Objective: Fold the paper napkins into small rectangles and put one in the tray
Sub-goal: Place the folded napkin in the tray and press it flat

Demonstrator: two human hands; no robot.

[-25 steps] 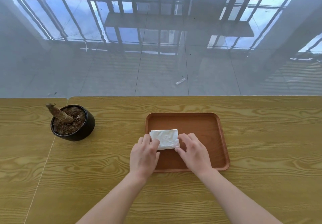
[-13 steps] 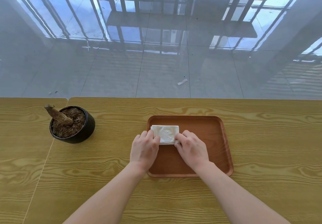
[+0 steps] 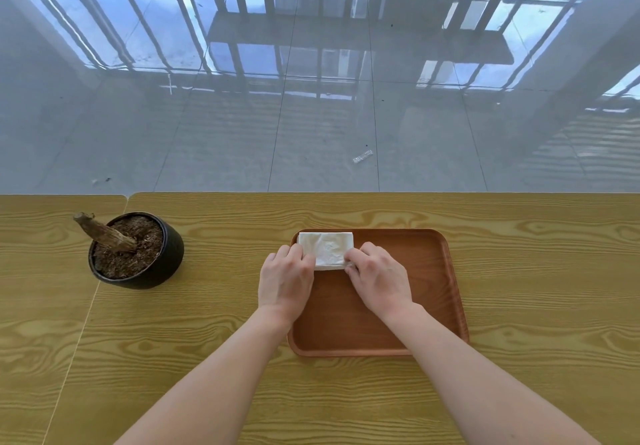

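Note:
A white paper napkin (image 3: 327, 248), folded into a small rectangle, lies in the far left corner of a brown wooden tray (image 3: 415, 271). My left hand (image 3: 285, 280) rests over the tray's left rim with its fingertips on the napkin's near left corner. My right hand (image 3: 379, 276) is inside the tray, with its fingers curled onto the napkin's near right corner. Both hands hold the napkin flat against the tray floor. The napkin's near edge is partly hidden under my fingers.
A black pot (image 3: 138, 254) of dry soil with a cut wooden stump stands on the yellow wooden table (image 3: 536, 289) to the left of the tray. A seam between two tabletops runs past the pot. Beyond the table's far edge is glossy tiled floor.
Both hands have pushed the folded napkin away from me, from the middle left of the tray into its far left corner. The fingers stay on its near corners.

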